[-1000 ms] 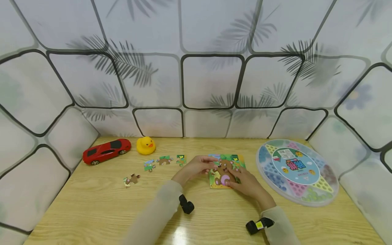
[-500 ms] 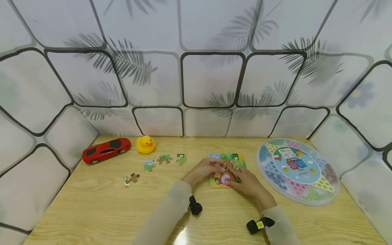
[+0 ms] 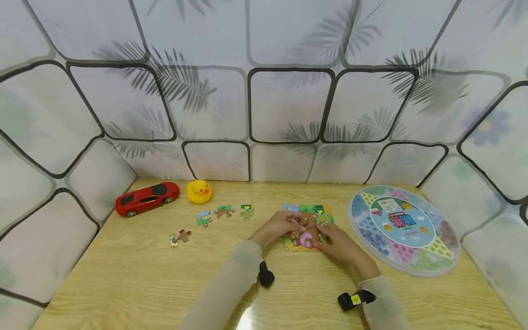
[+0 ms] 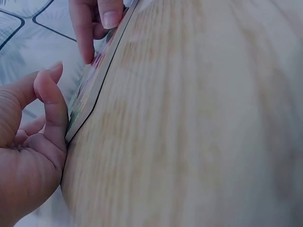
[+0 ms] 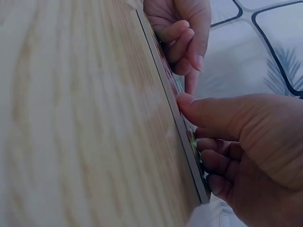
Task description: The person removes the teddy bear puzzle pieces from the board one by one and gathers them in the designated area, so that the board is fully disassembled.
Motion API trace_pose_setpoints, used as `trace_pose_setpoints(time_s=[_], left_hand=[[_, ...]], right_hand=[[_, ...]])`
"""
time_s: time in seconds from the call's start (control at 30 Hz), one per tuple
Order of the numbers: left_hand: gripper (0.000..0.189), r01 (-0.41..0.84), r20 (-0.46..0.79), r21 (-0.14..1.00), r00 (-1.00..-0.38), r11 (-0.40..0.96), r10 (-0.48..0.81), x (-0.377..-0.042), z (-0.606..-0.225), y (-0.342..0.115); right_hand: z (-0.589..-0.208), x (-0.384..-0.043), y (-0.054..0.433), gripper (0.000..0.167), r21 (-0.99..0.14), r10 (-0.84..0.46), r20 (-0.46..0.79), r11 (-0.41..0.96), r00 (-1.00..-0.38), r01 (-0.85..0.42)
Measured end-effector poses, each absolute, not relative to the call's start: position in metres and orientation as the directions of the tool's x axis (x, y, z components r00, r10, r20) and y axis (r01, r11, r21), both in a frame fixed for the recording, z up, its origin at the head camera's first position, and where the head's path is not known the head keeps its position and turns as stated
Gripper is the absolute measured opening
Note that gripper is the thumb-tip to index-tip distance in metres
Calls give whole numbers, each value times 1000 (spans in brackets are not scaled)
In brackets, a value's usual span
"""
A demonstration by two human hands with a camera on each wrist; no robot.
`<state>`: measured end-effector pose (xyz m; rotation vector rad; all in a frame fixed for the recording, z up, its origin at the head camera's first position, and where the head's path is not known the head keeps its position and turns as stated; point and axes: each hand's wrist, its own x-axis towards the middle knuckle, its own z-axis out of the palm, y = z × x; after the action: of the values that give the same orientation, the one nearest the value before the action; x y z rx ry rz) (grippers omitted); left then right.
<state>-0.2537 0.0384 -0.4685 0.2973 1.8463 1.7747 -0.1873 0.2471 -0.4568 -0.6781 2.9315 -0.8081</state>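
Observation:
A square bear jigsaw puzzle (image 3: 292,248) lies flat on the wooden table between both hands. Over its left side and upper middle, my left hand (image 3: 277,227) reaches in with bent fingertips at the bear's head. My right hand (image 3: 341,245) rests on the puzzle's right side, thumb near the bear's pink belly. Seen from the right wrist, the right thumb (image 5: 189,101) touches the puzzle's face while the other fingers curl near its edge. In the left wrist view, the left thumb and index finger (image 4: 51,90) stand close together beside the board. Part of the picture is hidden under the fingers.
Several loose jigsaw pieces (image 3: 224,211) lie left of the puzzle, one piece (image 3: 181,237) nearer the front. A red toy car (image 3: 147,199) and a yellow rubber duck (image 3: 199,192) stand at the back left. To the right lies a round Chinese checkers set (image 3: 404,229).
My left hand has moved right, from the puzzle's left edge further over the bear's head. The right hand has stayed on the puzzle's right side. The loose pieces lie as before.

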Motion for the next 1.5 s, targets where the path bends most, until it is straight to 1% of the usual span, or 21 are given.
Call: trace_pose_setpoints(time_s=[0.13,0.2,0.43,0.57,0.77,1.03,1.27,1.5], left_hand=[[51,-219,-257,966,-830,134,495,-254,-469,41],[52,-210,-258,966,-834,152,487,-253,-470,42],[44,-187,-251,966,-852,180,460,-252,-470,47],[41,-178,-254,962,-864,208,435,-251,-470,48],[34,-105,-195,964,-903,243,382,-245,-467,54],[32,-97,-203,953,-907,287,370,-240,-464,56],[31,-92,-193,953,-919,289,344,-241,-469,58],[35,-83,-148,974,-935,209,321,-241,-469,57]], right_hand=[[-457,-188,249,56,-496,-429,107,759,-897,-422],[-456,-187,249,56,-485,-421,96,772,-902,-412],[-451,-184,249,63,-473,-370,29,813,-929,-339],[-451,-183,249,64,-475,-383,33,807,-923,-352],[-451,-184,249,64,-478,-380,50,803,-923,-357],[-453,-184,249,66,-513,-360,25,796,-933,-321],[-455,-186,250,65,-520,-365,37,788,-930,-330],[-453,-185,249,64,-515,-368,54,786,-928,-342]])
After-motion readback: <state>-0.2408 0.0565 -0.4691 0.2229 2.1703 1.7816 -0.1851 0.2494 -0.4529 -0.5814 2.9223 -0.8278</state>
